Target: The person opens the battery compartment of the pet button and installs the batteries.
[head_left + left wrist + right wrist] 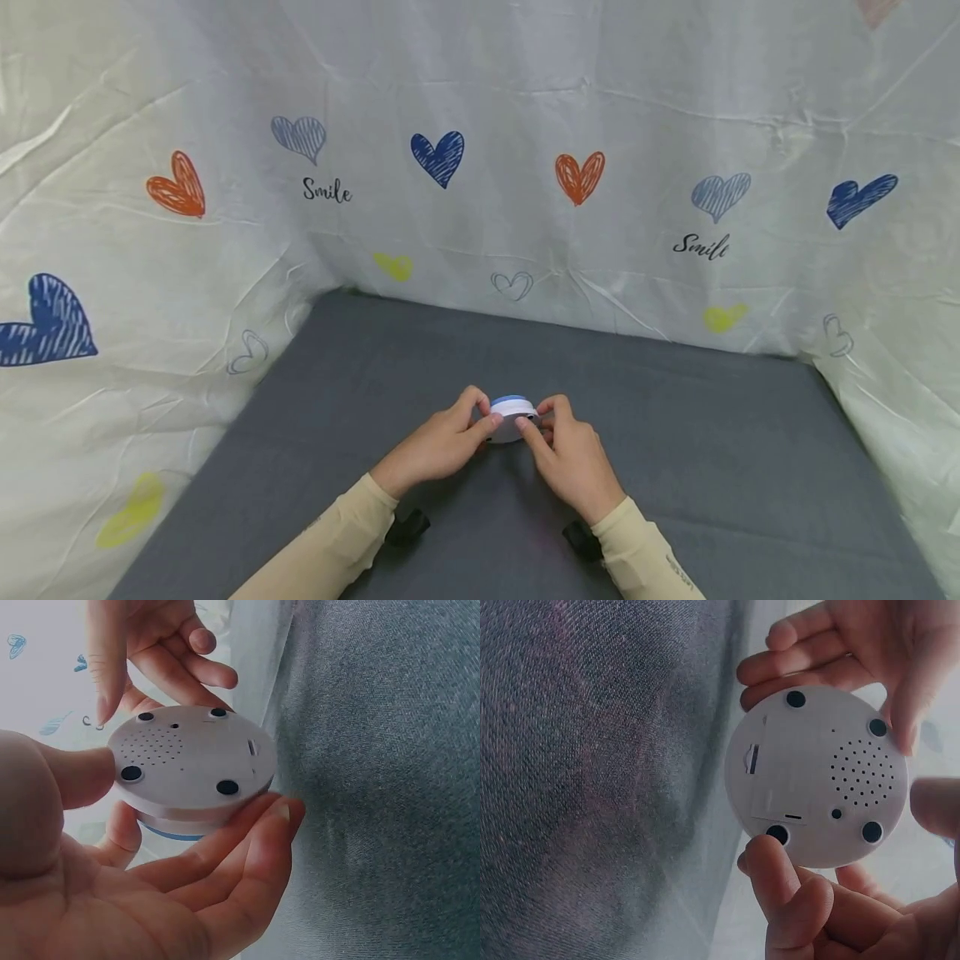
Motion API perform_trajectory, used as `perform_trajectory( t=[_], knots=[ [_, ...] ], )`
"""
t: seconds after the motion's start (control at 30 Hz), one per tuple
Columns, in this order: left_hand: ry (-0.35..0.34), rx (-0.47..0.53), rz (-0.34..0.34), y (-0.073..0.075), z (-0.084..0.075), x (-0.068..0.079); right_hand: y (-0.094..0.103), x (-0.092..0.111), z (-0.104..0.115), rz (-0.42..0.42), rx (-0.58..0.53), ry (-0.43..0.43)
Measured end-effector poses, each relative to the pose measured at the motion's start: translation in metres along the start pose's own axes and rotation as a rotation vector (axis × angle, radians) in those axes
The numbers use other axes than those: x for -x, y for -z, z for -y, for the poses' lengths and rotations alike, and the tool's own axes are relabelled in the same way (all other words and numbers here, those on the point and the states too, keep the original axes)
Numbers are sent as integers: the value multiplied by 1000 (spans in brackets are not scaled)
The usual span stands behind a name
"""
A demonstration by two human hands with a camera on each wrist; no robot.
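Observation:
A round white device (513, 408) with a blue far side is held between both hands over the grey cloth. Its underside faces the wrist cameras, showing dark rubber feet, a cluster of speaker holes (862, 774) and a battery cover (784, 772). My left hand (442, 442) grips one edge, thumb on the underside rim and fingers behind. The right hand (573, 458) has curled fingers (772, 866) at the opposite edge. In the right wrist view its thumb (936, 806) stands just off the rim.
A dark grey cloth (675, 467) covers the table. White sheeting (510, 108) printed with hearts and "Smile" rises at the back and both sides. A black wrist mount (407, 528) shows below the left hand, another mount (582, 540) below the right.

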State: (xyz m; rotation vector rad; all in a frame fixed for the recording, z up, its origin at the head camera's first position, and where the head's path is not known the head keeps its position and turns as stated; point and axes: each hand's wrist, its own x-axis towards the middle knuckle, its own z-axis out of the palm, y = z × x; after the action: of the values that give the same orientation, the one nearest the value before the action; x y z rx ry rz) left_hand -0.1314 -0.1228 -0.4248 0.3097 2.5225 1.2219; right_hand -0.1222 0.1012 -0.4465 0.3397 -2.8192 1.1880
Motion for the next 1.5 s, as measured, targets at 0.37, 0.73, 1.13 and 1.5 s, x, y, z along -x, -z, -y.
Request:
perform_trajectory(
  t=[0.37, 0.73, 1.13, 1.5],
  knots=[
    [8, -14, -68, -1, 2, -4, 0, -1, -5, 43, -35, 18],
    [23, -138, -123, -14, 8, -9, -3, 1, -7, 103, 51, 44],
    [-55, -333, -195, -32, 6, -13, -8, 3, -9, 85, 207, 71],
    [-68, -365, -197, -35, 8, -13, -13, 5, -11, 111, 277, 52]
  ],
)
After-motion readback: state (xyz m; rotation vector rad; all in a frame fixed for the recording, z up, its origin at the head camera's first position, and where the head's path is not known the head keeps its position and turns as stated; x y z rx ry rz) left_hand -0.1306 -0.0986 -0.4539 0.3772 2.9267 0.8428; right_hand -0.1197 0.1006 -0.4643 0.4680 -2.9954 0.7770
